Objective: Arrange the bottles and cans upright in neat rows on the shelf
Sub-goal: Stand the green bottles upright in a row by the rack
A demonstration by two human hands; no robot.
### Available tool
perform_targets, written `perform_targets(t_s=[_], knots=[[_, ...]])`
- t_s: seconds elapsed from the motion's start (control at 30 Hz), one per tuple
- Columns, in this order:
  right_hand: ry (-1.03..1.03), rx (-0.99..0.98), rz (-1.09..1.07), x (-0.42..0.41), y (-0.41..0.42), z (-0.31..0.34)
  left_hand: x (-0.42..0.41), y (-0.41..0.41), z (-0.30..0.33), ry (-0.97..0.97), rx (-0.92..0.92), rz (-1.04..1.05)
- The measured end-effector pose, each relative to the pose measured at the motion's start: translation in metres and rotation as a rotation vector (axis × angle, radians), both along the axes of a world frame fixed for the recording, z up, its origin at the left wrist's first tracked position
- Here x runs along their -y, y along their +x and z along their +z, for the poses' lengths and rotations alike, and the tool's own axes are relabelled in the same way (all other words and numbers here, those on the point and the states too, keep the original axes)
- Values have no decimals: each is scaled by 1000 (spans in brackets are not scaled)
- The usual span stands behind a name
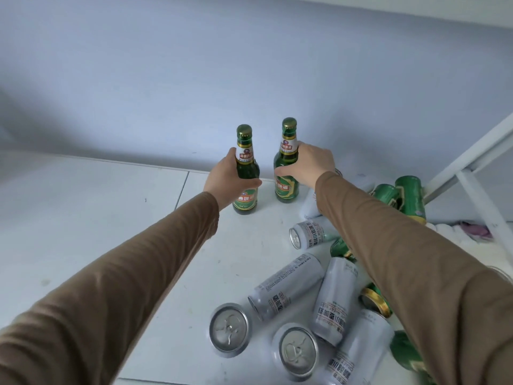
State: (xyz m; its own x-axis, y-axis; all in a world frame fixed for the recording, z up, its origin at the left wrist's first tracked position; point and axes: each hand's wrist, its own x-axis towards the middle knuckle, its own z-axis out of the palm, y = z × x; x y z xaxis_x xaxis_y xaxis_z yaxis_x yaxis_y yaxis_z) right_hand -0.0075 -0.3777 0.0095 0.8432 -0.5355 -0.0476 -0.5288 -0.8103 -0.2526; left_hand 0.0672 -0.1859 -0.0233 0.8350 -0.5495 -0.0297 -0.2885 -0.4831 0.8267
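The left hand [225,177] grips one green glass bottle [245,173] and the right hand [306,165] another bottle [286,162], both upright near the shelf [83,207] back; glass seems heavy, smooth, breakable, so hold the shoulder

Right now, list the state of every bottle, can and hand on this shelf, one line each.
Left green glass beer bottle: upright, capped, held.
Right green glass beer bottle: upright, capped, held.
Left hand: grip curled round left bottle.
Right hand: grip curled round right bottle.
Two silver aluminium cans: upright, unopened.
Other silver cans: lying down.
Green cans: tipped in pile.
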Motion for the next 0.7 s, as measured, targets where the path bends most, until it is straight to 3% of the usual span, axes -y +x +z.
perform_targets(t_s=[0.13, 0.33, 0.7], knots=[[-39, 47, 91, -32, 9, 5, -38, 8, 2, 2, 23, 47], [58, 60, 192, -113, 37, 15, -128, 28, 8, 2, 52, 153], [107, 87, 363, -349, 98, 25, -366, 72, 21, -16, 125, 292]])
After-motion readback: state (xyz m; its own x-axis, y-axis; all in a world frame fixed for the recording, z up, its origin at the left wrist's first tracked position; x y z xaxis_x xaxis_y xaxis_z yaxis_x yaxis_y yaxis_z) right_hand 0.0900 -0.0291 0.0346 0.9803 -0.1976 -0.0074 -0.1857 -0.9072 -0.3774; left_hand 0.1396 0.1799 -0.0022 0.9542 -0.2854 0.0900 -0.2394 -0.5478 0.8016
